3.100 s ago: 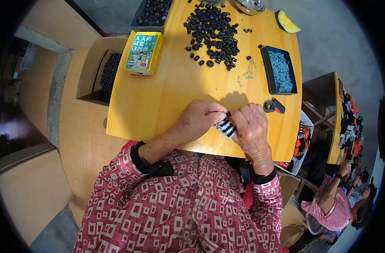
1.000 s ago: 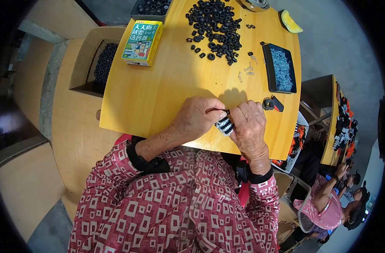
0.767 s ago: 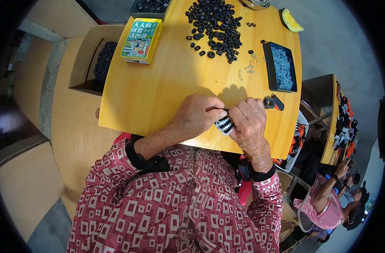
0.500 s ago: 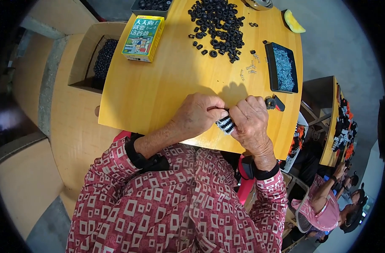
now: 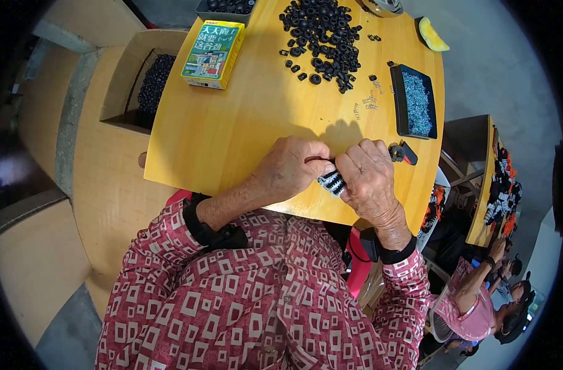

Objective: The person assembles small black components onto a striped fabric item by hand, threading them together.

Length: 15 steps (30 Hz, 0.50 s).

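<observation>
Close to the table's near edge, my two hands meet over a small black-and-white striped piece [image 5: 332, 182] that looks knitted. My right hand [image 5: 371, 179] is closed round it, its fingers curled over the top and hiding much of it. Thumb and forefinger of my left hand [image 5: 297, 168] are pinched together at the piece's upper left end; what lies between those fingertips is hidden. Just right of my right hand, a small black round part [image 5: 396, 152] lies beside a red-and-black tool [image 5: 409, 153], perhaps a cutter.
Black plastic parts [image 5: 321, 37] are heaped at the table's far side, near a few small springs [image 5: 357, 111]. A black tray [image 5: 417, 102] of small shiny pieces stands right. A yellow-green carton [image 5: 213, 55], a box of dark parts [image 5: 157, 83] and a yellow fruit slice [image 5: 430, 36] surround them. People sit at right.
The view has shifted slightly, so the table things sit a little lower and farther right. Both hands keep the same hold, and the striped piece is turned slightly.
</observation>
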{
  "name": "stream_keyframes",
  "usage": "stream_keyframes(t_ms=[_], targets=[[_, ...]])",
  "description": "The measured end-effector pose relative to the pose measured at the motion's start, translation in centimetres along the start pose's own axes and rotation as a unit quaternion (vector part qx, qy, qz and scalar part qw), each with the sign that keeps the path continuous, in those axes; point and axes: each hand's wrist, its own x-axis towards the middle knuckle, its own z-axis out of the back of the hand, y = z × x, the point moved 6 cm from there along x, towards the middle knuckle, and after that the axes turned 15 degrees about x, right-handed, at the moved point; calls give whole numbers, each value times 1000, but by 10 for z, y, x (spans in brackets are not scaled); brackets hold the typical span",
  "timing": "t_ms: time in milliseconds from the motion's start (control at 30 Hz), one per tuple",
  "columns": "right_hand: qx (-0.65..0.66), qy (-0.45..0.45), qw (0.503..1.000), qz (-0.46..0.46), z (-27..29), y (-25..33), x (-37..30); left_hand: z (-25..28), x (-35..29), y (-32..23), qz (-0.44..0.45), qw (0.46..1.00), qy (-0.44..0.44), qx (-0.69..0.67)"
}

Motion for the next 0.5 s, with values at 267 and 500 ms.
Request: stream_keyframes(t_ms=[267, 500], targets=[[21, -15, 1000, -2, 1, 1, -1, 1, -2, -1, -29, 997, -52, -43], [11, 0, 999, -36, -2, -3, 0, 0, 0, -1, -33, 995, -51, -78]])
